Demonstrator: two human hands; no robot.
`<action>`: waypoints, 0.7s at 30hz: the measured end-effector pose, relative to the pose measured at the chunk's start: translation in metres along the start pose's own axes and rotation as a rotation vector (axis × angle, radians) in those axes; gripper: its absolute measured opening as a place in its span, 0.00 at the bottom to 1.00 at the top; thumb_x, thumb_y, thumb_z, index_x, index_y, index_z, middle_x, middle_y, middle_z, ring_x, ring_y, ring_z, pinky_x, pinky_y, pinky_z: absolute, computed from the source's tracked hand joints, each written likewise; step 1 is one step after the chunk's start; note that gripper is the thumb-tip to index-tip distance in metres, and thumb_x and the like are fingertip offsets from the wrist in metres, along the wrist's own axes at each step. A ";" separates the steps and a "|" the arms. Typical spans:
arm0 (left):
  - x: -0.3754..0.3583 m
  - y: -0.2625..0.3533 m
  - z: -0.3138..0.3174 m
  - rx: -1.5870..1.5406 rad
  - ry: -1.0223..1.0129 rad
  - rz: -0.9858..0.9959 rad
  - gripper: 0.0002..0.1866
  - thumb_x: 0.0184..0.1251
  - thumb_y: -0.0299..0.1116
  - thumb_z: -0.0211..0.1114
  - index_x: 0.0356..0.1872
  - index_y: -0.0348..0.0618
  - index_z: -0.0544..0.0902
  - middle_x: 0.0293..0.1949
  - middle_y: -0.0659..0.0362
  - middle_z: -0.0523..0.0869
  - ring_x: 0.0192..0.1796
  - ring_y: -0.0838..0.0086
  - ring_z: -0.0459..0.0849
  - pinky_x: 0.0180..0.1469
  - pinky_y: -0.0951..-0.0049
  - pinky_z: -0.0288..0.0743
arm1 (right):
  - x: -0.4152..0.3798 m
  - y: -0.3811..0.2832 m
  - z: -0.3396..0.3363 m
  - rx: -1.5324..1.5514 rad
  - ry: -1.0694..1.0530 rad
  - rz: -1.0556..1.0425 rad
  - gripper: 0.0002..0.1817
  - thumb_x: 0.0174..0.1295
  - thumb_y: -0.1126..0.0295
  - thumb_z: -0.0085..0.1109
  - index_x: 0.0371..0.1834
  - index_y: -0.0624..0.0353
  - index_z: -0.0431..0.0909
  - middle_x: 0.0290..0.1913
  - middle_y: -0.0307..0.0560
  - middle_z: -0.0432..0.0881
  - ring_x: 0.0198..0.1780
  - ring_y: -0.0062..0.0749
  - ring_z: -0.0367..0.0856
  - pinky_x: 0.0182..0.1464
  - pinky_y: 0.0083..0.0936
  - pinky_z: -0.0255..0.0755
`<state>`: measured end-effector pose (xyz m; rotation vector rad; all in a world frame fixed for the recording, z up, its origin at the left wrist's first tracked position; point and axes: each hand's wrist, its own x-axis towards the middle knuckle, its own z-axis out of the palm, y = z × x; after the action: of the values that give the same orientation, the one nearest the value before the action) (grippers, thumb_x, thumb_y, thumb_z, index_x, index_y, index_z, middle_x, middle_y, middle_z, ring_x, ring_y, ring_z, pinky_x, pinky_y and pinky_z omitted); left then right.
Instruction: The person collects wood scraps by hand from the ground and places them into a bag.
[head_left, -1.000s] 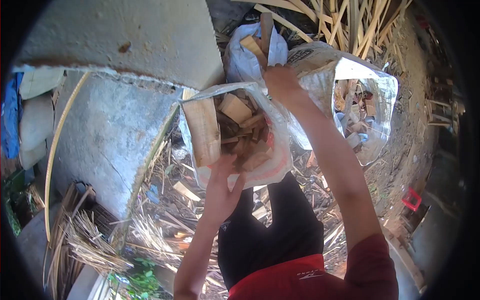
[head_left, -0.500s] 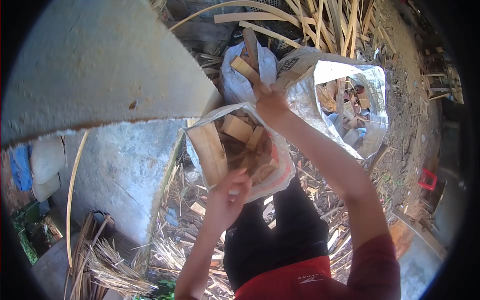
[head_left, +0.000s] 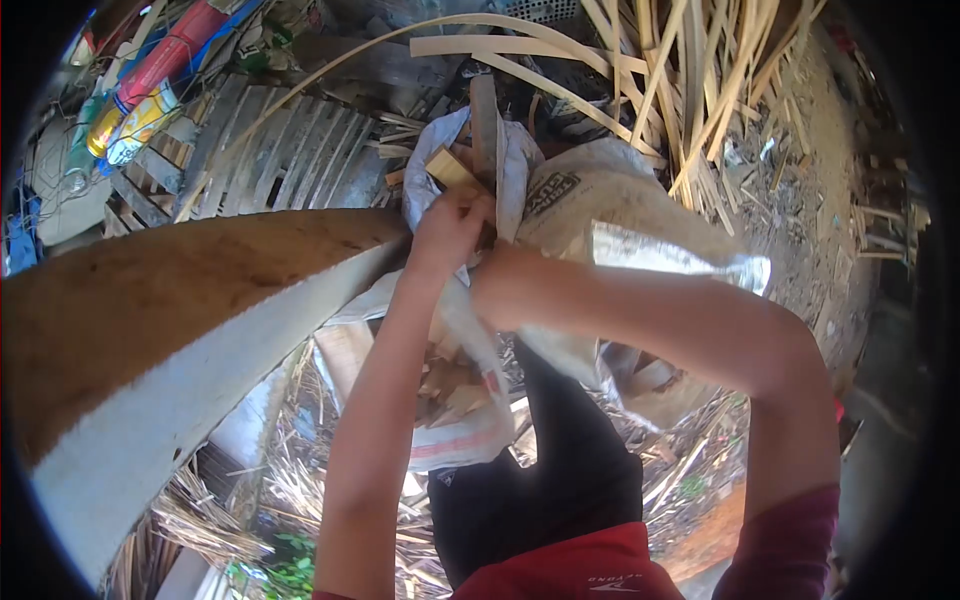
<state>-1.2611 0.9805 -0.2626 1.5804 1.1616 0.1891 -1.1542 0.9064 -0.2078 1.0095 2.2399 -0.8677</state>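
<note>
My left hand (head_left: 455,228) is closed at the mouth of a small white sack (head_left: 428,138), its fingers against the lower end of a wooden block (head_left: 450,168); what they grip is hidden. A long wood piece (head_left: 484,125) stands upright in that sack. Beside it, my right hand (head_left: 498,288) is low at the sack's near side, with its fingers hidden. Below my hands an open white sack (head_left: 462,440) holds wood offcuts (head_left: 455,380). A larger sack with dark print (head_left: 600,195) stands to the right, partly behind my right forearm.
A thick slab with a rough edge (head_left: 200,300) juts in from the left, close to my left forearm. Long wood strips (head_left: 690,80) lie at the top right. Slatted wood (head_left: 280,150) and cans (head_left: 140,120) are at the upper left. Wood scraps cover the ground.
My left hand has moved up from the offcut sack to the small sack's block. My right hand has come down and left from there. The view has shifted, showing more at upper left.
</note>
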 end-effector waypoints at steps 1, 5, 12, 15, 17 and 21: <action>0.016 -0.007 0.006 0.050 -0.083 -0.054 0.23 0.76 0.47 0.64 0.58 0.38 0.84 0.48 0.46 0.91 0.53 0.59 0.90 0.53 0.64 0.80 | -0.001 0.004 0.002 0.008 -0.014 -0.055 0.08 0.52 0.64 0.66 0.25 0.54 0.90 0.33 0.51 0.89 0.45 0.49 0.87 0.52 0.52 0.75; 0.031 -0.031 0.039 0.300 -0.363 -0.186 0.28 0.74 0.52 0.62 0.48 0.31 0.88 0.49 0.38 0.90 0.52 0.47 0.89 0.56 0.56 0.80 | 0.001 0.025 -0.028 0.097 -0.220 -0.094 0.08 0.57 0.64 0.64 0.30 0.52 0.91 0.35 0.49 0.89 0.46 0.45 0.88 0.49 0.46 0.78; 0.008 -0.013 0.039 0.268 -0.438 -0.132 0.30 0.81 0.53 0.53 0.34 0.32 0.85 0.31 0.42 0.88 0.40 0.47 0.90 0.49 0.52 0.80 | 0.039 0.157 -0.091 0.538 0.144 -0.154 0.18 0.70 0.57 0.60 0.49 0.60 0.85 0.42 0.52 0.89 0.46 0.41 0.88 0.51 0.39 0.80; -0.004 0.000 0.044 0.261 -0.376 -0.133 0.31 0.83 0.53 0.51 0.32 0.33 0.83 0.29 0.41 0.86 0.38 0.45 0.88 0.46 0.50 0.79 | 0.101 0.233 -0.072 0.422 0.488 0.400 0.35 0.65 0.49 0.66 0.69 0.58 0.72 0.58 0.59 0.86 0.61 0.52 0.85 0.62 0.46 0.77; -0.007 0.003 0.048 0.192 -0.359 -0.147 0.26 0.85 0.50 0.49 0.36 0.35 0.80 0.29 0.41 0.85 0.38 0.42 0.86 0.45 0.48 0.79 | 0.139 0.266 -0.060 0.405 0.546 0.645 0.47 0.61 0.44 0.69 0.78 0.56 0.61 0.74 0.64 0.71 0.73 0.59 0.73 0.70 0.54 0.69; -0.019 0.011 0.054 0.126 -0.292 -0.135 0.20 0.85 0.45 0.51 0.40 0.37 0.74 0.30 0.44 0.85 0.38 0.44 0.88 0.40 0.50 0.79 | 0.168 0.298 -0.038 0.553 0.651 0.933 0.58 0.54 0.36 0.72 0.82 0.56 0.56 0.76 0.67 0.67 0.75 0.61 0.71 0.73 0.58 0.65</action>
<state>-1.2292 0.9313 -0.2656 1.5703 1.0609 -0.2015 -1.0245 1.1632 -0.3966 2.5966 1.5755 -0.7646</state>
